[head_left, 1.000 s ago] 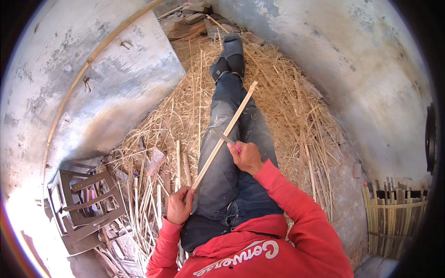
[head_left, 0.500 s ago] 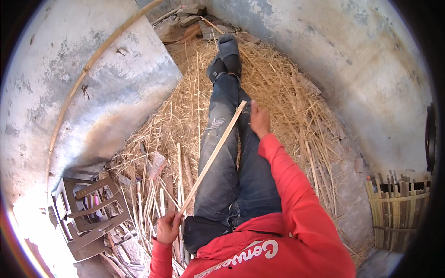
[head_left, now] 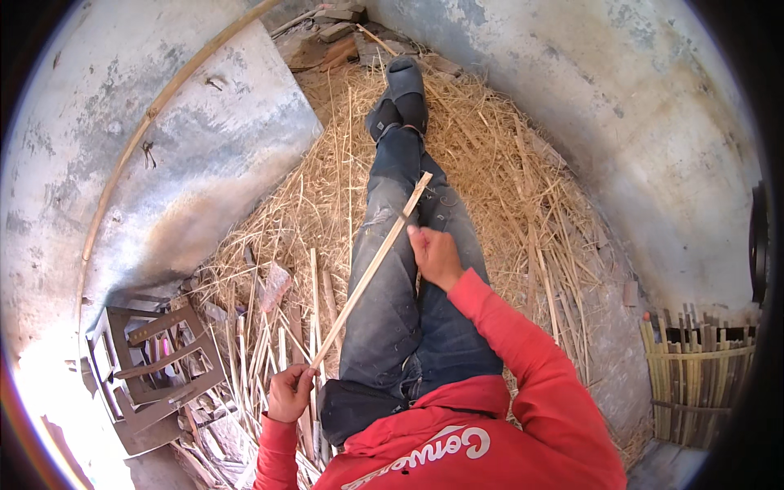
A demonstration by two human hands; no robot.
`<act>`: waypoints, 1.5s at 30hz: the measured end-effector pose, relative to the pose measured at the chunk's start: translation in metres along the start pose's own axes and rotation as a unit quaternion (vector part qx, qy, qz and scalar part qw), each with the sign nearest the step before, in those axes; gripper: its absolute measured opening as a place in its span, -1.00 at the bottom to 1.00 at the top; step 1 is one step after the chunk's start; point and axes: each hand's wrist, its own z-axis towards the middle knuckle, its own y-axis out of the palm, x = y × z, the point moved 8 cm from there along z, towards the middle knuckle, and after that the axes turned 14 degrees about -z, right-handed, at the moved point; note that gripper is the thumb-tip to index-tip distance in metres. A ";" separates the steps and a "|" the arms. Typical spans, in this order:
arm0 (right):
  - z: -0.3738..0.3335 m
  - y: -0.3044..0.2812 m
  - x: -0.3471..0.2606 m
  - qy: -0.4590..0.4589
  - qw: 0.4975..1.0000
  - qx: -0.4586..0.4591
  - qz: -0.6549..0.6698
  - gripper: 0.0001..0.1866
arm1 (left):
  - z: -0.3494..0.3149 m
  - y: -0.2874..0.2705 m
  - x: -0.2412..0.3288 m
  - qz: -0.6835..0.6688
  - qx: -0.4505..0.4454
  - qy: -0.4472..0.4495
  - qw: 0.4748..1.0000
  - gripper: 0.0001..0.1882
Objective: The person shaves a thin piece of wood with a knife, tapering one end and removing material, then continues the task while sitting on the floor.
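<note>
A long pale bamboo strip [head_left: 371,269] slants across my outstretched legs, its far end above the knees. Its near end is pinched in my left hand [head_left: 291,393], thumb on top, beside my left hip. My right hand [head_left: 435,256] is closed next to the strip's upper part, over the right thigh. A thin dark blade, seemingly a small knife [head_left: 403,215], sticks out from its fingers and crosses the strip; the handle is hidden in the fist. Thin curled shavings [head_left: 443,198] lie on the trousers just beyond it.
Shavings and straw [head_left: 482,155] cover the floor around my crossed feet. Loose strips [head_left: 261,351] lie at my left, near a brown wooden stool [head_left: 163,359] on its side. A slatted bamboo basket [head_left: 702,367] stands at the right. A long bent pole [head_left: 122,167] leans along the left wall.
My right hand has come back toward me along the strip, from its far end to lower on the thigh. My left hand keeps its pinch, having shifted slightly left.
</note>
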 end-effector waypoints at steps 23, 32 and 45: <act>-0.026 -0.006 -0.051 -0.079 0.988 -0.123 -0.043 -0.20 | 0.056 0.082 -0.015 -0.478 -0.277 -0.317 0.771 -0.78; -0.014 -0.002 -0.036 -0.055 0.997 -0.039 -0.032 -0.23 | 0.048 0.080 -0.015 -0.479 -0.252 -0.338 0.770 -0.74; -0.012 0.008 -0.025 -0.011 0.999 -0.023 -0.038 -0.25 | -0.037 -0.004 -0.041 -0.414 -0.203 -0.332 0.823 -0.72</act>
